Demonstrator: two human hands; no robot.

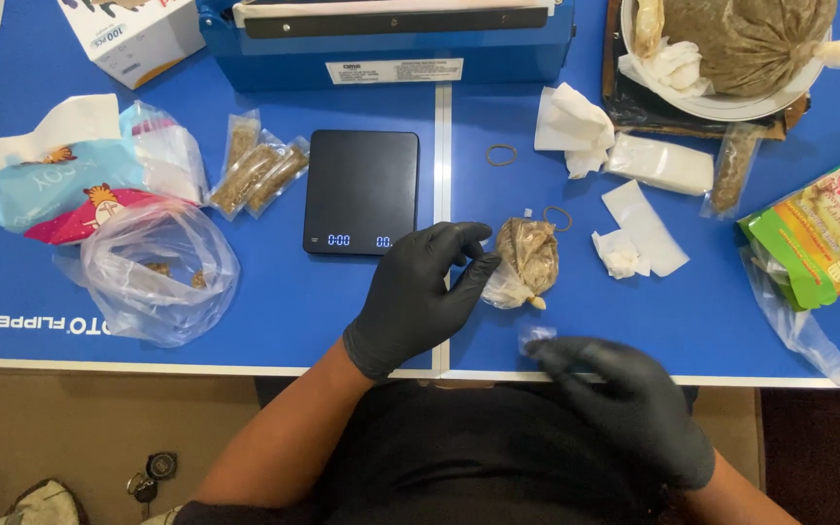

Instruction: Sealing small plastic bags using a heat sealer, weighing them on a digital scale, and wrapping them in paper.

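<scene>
Table: a digital scale is set at centre, behind the left hand. Three sealed packets are laid left of the scale, an open plastic bag nearer the front edge. A small filled bag is placed right of the scale, touched by the left hand; the right hand is held before it. A heat sealer is stationed behind the scale. A bowl is kept at the far right.

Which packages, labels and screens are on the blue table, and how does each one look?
Digital scale: table centre, flat black square, small lit display.
Cardboard box: far left, white.
Label: white strip on blue heat sealer.
Green packet: right edge, green, yellow and red.
Small clear bag: by left hand, brown contents.
</scene>
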